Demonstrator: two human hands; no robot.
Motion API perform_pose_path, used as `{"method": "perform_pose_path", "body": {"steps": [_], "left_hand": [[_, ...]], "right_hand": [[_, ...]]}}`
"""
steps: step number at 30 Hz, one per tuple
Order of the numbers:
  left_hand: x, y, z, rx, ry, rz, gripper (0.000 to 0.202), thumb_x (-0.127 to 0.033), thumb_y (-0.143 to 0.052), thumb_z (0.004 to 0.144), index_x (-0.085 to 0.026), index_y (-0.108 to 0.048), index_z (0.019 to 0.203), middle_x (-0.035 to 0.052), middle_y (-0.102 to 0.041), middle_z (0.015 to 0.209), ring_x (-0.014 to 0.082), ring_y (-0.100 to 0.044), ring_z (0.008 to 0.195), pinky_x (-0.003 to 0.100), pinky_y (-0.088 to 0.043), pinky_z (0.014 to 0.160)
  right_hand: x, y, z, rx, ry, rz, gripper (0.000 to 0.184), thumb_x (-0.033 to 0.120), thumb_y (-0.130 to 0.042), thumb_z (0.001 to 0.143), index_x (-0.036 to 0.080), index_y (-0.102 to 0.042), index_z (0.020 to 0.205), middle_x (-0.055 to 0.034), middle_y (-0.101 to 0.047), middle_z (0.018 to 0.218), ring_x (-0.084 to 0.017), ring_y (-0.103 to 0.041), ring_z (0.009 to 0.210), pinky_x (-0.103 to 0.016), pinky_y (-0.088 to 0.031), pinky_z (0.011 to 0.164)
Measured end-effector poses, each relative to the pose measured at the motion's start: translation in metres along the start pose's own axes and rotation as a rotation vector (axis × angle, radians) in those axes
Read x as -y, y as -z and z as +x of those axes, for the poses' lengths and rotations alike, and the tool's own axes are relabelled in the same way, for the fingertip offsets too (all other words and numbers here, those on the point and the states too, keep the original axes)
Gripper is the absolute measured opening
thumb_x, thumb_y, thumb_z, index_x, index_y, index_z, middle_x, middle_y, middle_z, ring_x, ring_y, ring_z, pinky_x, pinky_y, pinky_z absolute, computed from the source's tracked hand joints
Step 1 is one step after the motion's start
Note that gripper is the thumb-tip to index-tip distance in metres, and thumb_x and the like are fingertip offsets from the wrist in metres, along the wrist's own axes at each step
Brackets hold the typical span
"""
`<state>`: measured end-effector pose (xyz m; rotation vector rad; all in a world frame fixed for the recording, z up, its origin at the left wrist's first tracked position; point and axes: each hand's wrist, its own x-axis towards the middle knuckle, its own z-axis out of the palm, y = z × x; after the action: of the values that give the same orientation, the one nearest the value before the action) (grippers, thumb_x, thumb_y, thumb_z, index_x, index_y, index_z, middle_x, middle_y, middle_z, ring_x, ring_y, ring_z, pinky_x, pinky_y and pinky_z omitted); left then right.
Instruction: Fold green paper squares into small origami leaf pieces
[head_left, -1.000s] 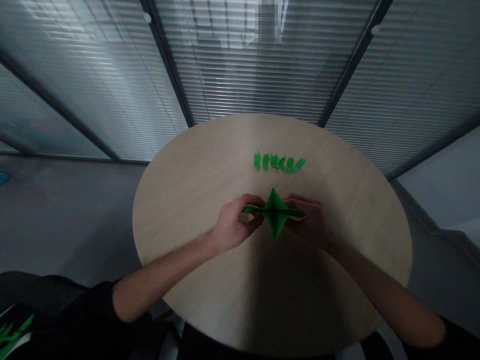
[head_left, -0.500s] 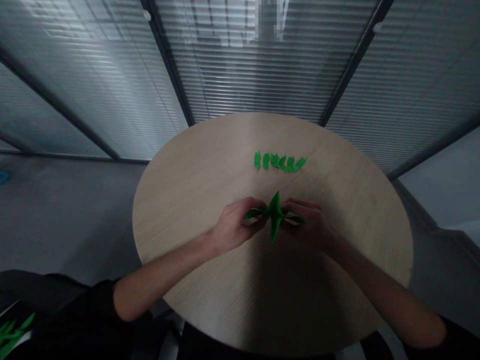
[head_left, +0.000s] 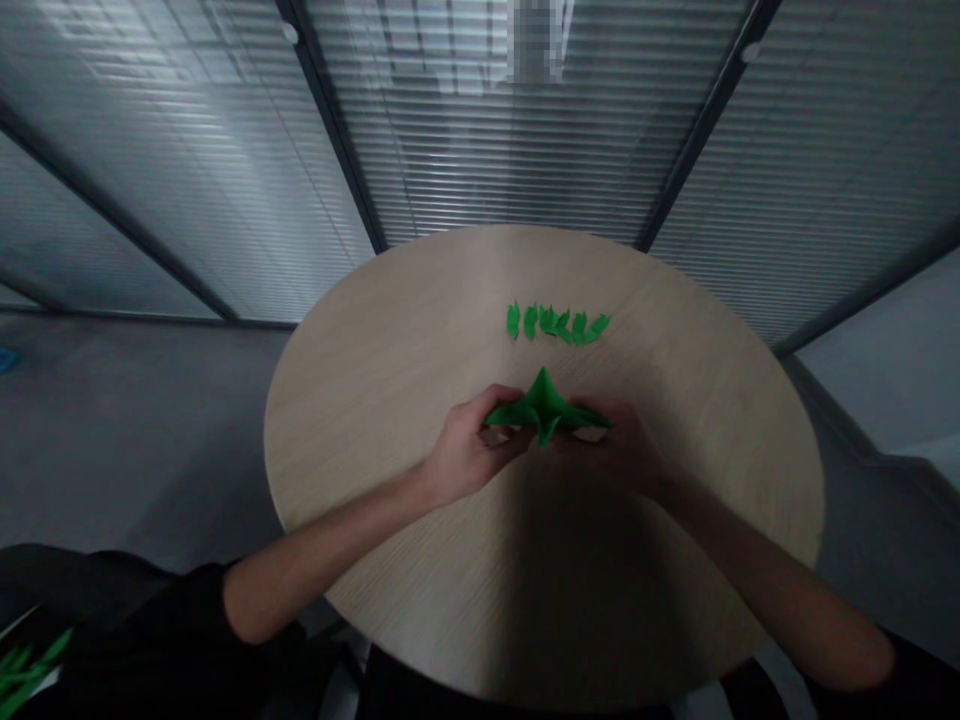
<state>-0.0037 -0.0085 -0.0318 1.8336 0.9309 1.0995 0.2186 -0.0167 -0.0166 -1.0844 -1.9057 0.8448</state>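
Observation:
A folded green paper piece (head_left: 545,408) is held just above the round wooden table (head_left: 390,340), near its middle. My left hand (head_left: 466,452) pinches the paper's left tip with closed fingers. My right hand (head_left: 622,447) grips its right side, fingers curled under it. The paper's upper point stands up between the hands. Behind it, farther across the table, lies a row of several small green folded paper pieces (head_left: 556,324).
Glass walls with closed blinds (head_left: 480,130) and dark frames stand right behind the table. More green paper (head_left: 22,665) shows at the bottom left, beside my dark sleeve. Grey floor surrounds the table.
The paper's lower point, which hung down toward me, has been folded or tipped under; the piece now looks flatter and wider. Both hands stayed in place.

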Motion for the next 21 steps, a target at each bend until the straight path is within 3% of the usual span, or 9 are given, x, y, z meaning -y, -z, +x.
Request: {"method": "perform_pose_path", "body": {"steps": [4,8,12,16,21], "left_hand": [[-0.004,-0.005,0.004,0.005,0.199,-0.299,0.030,-0.028,-0.081,0.080,-0.019,-0.061,0.100,0.0000,-0.071,0.079,0.0125,-0.068,0.063,0.024,-0.062,0.062],[-0.007,-0.006,0.008,0.053,0.261,-0.422,0.033,-0.029,-0.086,0.077,-0.017,-0.061,0.095,0.0005,-0.071,0.080,0.0123,-0.069,0.063,0.024,-0.063,0.063],[-0.009,-0.005,0.009,0.073,0.288,-0.437,0.038,-0.029,-0.089,0.075,-0.016,-0.063,0.100,0.0010,-0.072,0.084,0.0118,-0.069,0.061,0.024,-0.063,0.060],[-0.011,-0.004,0.007,0.092,0.316,-0.379,0.047,-0.029,-0.091,0.072,-0.015,-0.065,0.109,0.0006,-0.071,0.080,0.0096,-0.064,0.053,0.018,-0.051,0.047],[-0.011,-0.005,0.009,0.040,0.296,-0.373,0.037,-0.036,-0.090,0.076,-0.014,-0.070,0.098,0.0040,-0.075,0.085,0.0132,-0.070,0.065,0.023,-0.062,0.060]], "right_hand": [[-0.004,-0.006,0.001,-0.024,-0.167,0.236,0.018,0.038,-0.078,0.083,0.020,-0.075,0.083,-0.0019,-0.074,0.069,-0.016,-0.068,0.060,-0.027,-0.055,0.057],[-0.008,-0.011,0.002,-0.013,-0.170,0.328,0.021,0.040,-0.078,0.086,0.020,-0.073,0.083,-0.0017,-0.073,0.070,-0.015,-0.068,0.058,-0.026,-0.056,0.055],[-0.008,-0.012,0.003,-0.040,-0.142,0.304,0.018,0.038,-0.077,0.088,0.020,-0.073,0.089,-0.0014,-0.072,0.074,-0.014,-0.068,0.059,-0.026,-0.056,0.055],[-0.008,-0.010,0.003,-0.057,-0.123,0.235,0.019,0.039,-0.076,0.089,0.020,-0.073,0.089,-0.0018,-0.073,0.073,-0.015,-0.069,0.061,-0.025,-0.055,0.055],[-0.005,-0.010,0.003,-0.030,-0.085,0.188,0.021,0.039,-0.077,0.088,0.020,-0.071,0.085,-0.0007,-0.072,0.071,-0.014,-0.069,0.062,-0.025,-0.056,0.058]]}}
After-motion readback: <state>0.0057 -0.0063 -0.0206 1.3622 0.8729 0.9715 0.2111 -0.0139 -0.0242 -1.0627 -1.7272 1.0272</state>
